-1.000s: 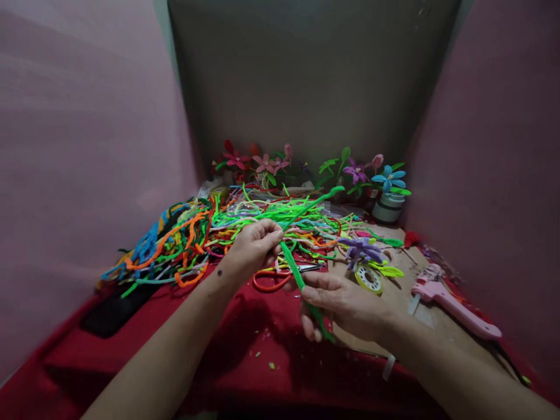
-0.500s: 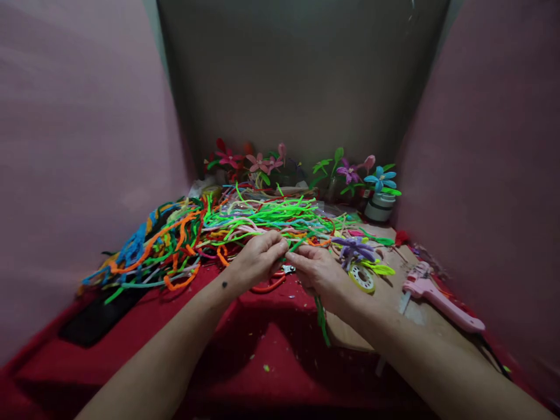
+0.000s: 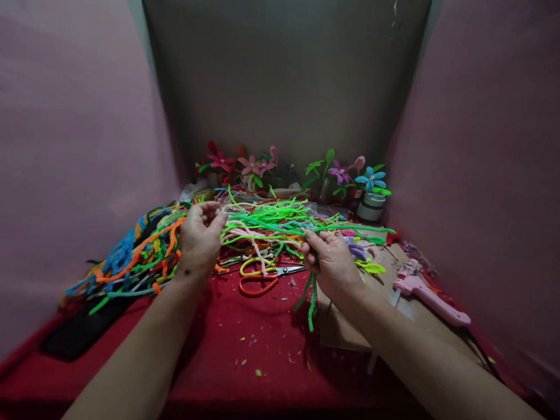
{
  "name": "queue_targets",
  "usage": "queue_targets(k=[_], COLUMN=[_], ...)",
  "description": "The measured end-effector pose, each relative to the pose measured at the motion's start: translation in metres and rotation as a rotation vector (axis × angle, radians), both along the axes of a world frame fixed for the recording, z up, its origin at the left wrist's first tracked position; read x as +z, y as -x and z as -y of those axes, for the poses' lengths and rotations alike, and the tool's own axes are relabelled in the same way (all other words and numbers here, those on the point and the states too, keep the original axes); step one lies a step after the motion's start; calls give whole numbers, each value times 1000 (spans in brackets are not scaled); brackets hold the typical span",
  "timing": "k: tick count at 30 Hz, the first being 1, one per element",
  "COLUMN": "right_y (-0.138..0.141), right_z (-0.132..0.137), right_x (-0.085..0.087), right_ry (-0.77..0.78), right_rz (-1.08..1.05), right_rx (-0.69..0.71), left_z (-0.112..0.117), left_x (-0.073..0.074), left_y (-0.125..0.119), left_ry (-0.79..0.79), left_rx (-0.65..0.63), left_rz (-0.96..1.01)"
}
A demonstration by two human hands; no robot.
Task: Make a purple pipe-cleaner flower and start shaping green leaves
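My left hand [image 3: 202,233] is closed in a pinch at the left side of a heap of pipe cleaners [image 3: 280,214]. A green pipe cleaner [image 3: 350,228] seems to run from its fingertips to my right hand [image 3: 330,259] and on past it to the right. The right thumb and fingers are pinched round this strand. More green pipe cleaners [image 3: 312,303] hang down below the right palm. Between the hands, scissors [image 3: 259,286] with red and yellow handles lie on the red cloth [image 3: 245,338].
Fuzzy flowers [image 3: 251,165] stand along the back, a blue one in a white jar [image 3: 371,206]. At right, a pink glue gun [image 3: 431,294] and a purple flower [image 3: 356,249] lie on a board [image 3: 345,329]. A black phone-like slab [image 3: 83,329] lies at left.
My hands were together at the middle; the left has moved away to the left and the right slightly right. The scissors now show fully. The view has shifted a little.
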State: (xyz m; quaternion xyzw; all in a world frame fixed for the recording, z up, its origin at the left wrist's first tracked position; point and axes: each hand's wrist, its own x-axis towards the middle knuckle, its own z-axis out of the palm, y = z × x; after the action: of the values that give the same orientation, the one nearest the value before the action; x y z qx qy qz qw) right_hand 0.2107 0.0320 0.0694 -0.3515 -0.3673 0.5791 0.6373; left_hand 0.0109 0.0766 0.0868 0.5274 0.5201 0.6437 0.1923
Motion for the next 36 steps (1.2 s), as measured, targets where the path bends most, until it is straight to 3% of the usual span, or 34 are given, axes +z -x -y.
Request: queue_targets(k=[2, 4, 7, 10, 13, 18, 21, 24, 26, 32, 36], right_y=[-1, 0, 3, 6, 6, 2, 0, 0, 1, 19, 28], right_z=[-1, -2, 0, 5, 11, 17, 17, 17, 17, 24, 28], right_x=[0, -1, -4, -7, -5, -1, 0, 1, 1, -7, -9], right_ry=[0, 7, -4, 8, 58, 158, 194, 208, 203, 112, 113], right_rz=[-29, -37, 27, 129, 190, 241, 263, 313, 309, 40, -1], right_rx=[-19, -27, 0, 111, 293, 617, 726, 723, 687, 400, 271], left_z=[4, 13, 29, 37, 35, 33, 38, 42, 43, 35, 34], left_x=[-1, -3, -6, -8, -11, -10, -6, -2, -2, -9, -12], left_y=[-6, -18, -41, -56, -55, -43, -40, -41, -44, -57, -61], left_ry=[236, 424, 376, 305, 341, 487, 551, 524, 488, 445, 437], left_rx=[-287, -605, -791, -751, -743, -946, -1034, -992, -933, -707, -654], left_rz=[89, 31, -14, 85, 134, 136, 71, -11, 46, 789, 889])
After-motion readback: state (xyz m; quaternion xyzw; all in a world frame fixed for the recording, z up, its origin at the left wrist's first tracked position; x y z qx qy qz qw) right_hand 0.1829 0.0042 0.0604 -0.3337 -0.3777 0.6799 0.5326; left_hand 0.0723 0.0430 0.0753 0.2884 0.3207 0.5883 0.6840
